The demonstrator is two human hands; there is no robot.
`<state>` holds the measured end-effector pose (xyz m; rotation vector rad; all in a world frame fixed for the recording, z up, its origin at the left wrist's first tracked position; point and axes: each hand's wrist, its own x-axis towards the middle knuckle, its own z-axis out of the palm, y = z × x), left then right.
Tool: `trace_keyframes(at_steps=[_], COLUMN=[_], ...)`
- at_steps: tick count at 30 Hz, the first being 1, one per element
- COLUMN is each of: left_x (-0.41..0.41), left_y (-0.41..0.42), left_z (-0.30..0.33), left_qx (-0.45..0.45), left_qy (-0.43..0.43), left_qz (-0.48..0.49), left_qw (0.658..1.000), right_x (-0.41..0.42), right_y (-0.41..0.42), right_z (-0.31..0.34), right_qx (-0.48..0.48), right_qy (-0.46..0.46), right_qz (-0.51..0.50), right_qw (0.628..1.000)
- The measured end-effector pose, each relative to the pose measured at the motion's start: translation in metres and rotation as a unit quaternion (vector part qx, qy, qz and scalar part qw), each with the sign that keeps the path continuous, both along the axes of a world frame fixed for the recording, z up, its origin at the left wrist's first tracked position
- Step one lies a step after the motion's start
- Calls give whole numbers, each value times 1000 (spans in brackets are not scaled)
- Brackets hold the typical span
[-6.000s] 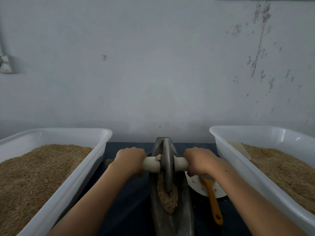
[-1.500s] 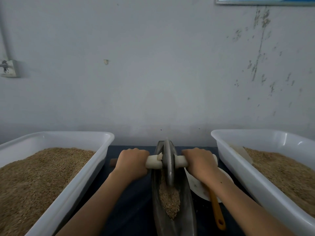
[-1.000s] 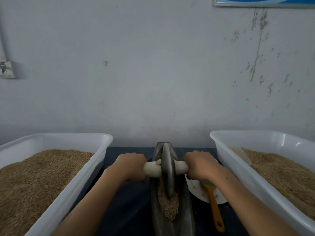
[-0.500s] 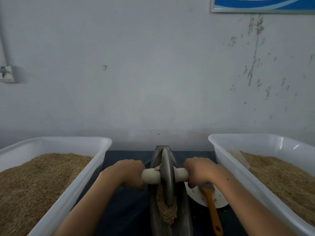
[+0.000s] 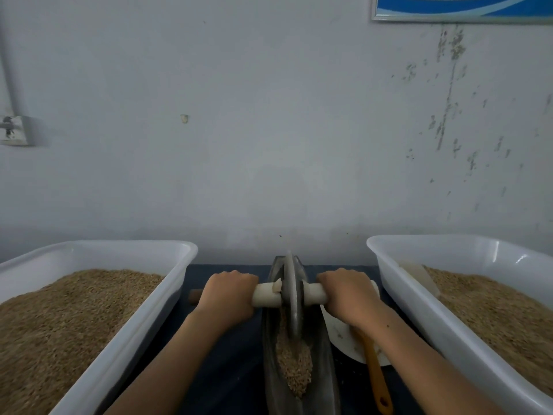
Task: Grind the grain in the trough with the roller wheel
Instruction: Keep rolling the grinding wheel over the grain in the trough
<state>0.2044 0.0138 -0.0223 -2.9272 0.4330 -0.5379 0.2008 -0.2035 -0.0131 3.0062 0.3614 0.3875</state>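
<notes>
Dark tabletop [image 5: 233,369], scuffed grey wall [image 5: 269,145] — each hand's grip wraps the roller wheel's axle [image 5: 266,295].

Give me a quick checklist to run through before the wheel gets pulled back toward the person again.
1. left hand grips the handle: ok.
2. right hand grips its side: ok.
3. roller wheel upright in the trough: ok.
4. grain lies in the wheel's path: ok.
5. orange-handled tool outside the trough: ok.
6. How finely the grain is ground: cannot tell.
</notes>
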Motion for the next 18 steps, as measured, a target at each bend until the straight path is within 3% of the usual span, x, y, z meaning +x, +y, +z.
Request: trace_keyframes(at_steps=[4,7,10,15,18], left_x=[-4,-8,-8,-8,-7], left_y=[3,3,0,-6,-7], left_z=[11,14,13,3,1], left_qx=[18,5,9,7,-8], left_qy=[125,167,135,-19,-27], left_qz=[-21,-23,-4,19,20], left_qw=[992,986,991,1000,999], right_x=[-5,-7,-7,-7,-6], right_y=[-4,-4,-3,0,2], right_z=[11,13,12,-2,-5], right_qx=[-29,-25,-27,20,34], right_qy=[133,169,135,-18,-57], right_qz=[11,8,4,-2,-3], right_qw=[991,985,990,1000,998])
